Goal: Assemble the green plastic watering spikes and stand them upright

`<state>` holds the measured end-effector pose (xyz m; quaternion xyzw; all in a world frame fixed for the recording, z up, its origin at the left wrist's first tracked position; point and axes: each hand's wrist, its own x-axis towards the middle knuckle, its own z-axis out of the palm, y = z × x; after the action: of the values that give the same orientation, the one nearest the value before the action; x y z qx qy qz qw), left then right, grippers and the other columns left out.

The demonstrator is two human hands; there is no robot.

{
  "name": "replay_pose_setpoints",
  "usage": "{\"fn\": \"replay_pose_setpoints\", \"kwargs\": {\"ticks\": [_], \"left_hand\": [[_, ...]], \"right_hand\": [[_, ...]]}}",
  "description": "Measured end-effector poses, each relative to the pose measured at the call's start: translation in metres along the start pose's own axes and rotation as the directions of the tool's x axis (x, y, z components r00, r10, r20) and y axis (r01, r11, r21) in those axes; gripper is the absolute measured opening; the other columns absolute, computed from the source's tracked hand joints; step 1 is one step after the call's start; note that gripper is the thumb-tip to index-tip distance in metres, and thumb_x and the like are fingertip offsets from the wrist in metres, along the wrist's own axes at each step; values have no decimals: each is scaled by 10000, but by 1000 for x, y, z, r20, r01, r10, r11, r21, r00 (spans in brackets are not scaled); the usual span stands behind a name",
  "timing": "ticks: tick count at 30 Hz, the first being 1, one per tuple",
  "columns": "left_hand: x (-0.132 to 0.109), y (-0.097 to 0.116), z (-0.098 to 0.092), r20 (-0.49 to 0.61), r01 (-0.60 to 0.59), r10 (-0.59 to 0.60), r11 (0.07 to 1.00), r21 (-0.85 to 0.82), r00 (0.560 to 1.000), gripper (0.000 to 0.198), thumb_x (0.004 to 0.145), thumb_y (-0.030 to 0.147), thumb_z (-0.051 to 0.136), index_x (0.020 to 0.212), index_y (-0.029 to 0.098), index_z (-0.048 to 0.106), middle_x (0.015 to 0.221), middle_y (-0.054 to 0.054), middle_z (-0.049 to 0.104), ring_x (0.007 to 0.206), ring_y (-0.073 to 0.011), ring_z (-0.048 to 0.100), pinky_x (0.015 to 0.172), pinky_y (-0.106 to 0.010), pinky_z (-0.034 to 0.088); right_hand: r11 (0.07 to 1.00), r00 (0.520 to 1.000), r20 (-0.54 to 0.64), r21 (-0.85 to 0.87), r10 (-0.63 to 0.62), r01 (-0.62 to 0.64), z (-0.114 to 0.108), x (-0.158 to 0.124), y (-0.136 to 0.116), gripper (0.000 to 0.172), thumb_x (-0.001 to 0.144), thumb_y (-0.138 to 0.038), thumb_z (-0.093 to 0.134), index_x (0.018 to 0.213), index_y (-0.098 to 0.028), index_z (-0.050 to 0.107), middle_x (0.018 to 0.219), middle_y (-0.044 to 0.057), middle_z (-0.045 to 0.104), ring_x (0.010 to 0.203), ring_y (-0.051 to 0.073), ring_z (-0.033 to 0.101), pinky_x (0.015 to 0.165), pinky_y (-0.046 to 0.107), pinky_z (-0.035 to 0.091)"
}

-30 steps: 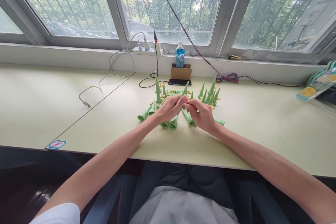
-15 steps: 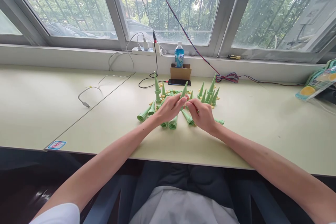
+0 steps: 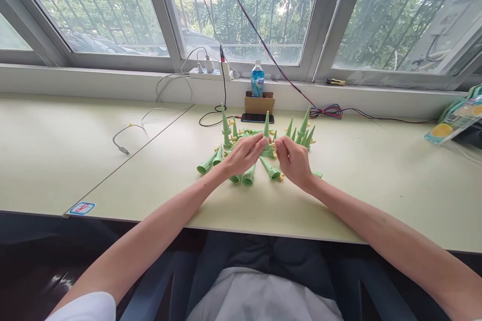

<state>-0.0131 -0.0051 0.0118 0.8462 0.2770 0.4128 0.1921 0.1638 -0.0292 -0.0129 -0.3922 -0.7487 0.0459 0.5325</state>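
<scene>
My left hand is closed around a green plastic watering spike, which points almost straight up. My right hand is closed just right of it, thumb and fingers pinched at a small yellow valve by the spike's side; the fingertips partly hide it. More green spikes surround both hands. One tall spike stands at the left, and another stands in a group at the right. Several lie with open threaded ends toward me, such as the spike below my hands.
Behind the spikes a phone lies before a cardboard box, near a blue-labelled bottle. A white cable lies on the left of the table. Bundled wires and a plastic package are to the right.
The spike in my left hand has turned from leaning right to nearly upright. My right hand has shifted slightly right, showing the yellow valve between it and the spike.
</scene>
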Motion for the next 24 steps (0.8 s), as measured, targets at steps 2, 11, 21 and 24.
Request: {"fn": "replay_pose_setpoints", "kwargs": {"ticks": [2, 11, 21, 24], "left_hand": [[1, 0, 0, 2, -7, 7, 999, -46, 1000, 458, 974, 557, 367, 779, 175, 528, 566, 37, 385, 471, -88, 422, 463, -222, 364], [4, -1, -5, 20, 61, -60, 995, -82, 998, 387, 908, 493, 544, 708, 162, 519, 723, -5, 451, 589, -84, 477, 463, -193, 384], [4, -5, -8, 53, 83, -82, 996, -23, 995, 233, 842, 386, 663, 764, 172, 613, 774, -15, 529, 623, -85, 461, 511, -194, 430], [4, -4, -7, 71, 94, -89, 993, -70, 993, 212, 847, 372, 662, 796, 172, 614, 703, 1, 535, 585, -80, 450, 503, -194, 427]], "right_hand": [[1000, 1000, -13, -12, -17, 17, -1, 1, 1, 336, 1022, -383, 344, 779, -209, 498, 603, -30, 480, 519, 96, 384, 534, 213, 340], [996, 997, -50, -67, -55, 51, 0, 4, 7, 283, 1016, -334, 395, 843, -196, 571, 607, -34, 521, 520, 89, 419, 536, 201, 339], [994, 1000, 17, -109, -13, 15, -1, 4, 9, 345, 1022, -384, 365, 828, -191, 575, 624, -19, 538, 528, 95, 411, 538, 211, 323], [994, 999, 40, -111, 4, 0, -1, 4, 10, 352, 1020, -391, 364, 815, -191, 569, 621, -19, 528, 527, 96, 391, 538, 211, 320]]}}
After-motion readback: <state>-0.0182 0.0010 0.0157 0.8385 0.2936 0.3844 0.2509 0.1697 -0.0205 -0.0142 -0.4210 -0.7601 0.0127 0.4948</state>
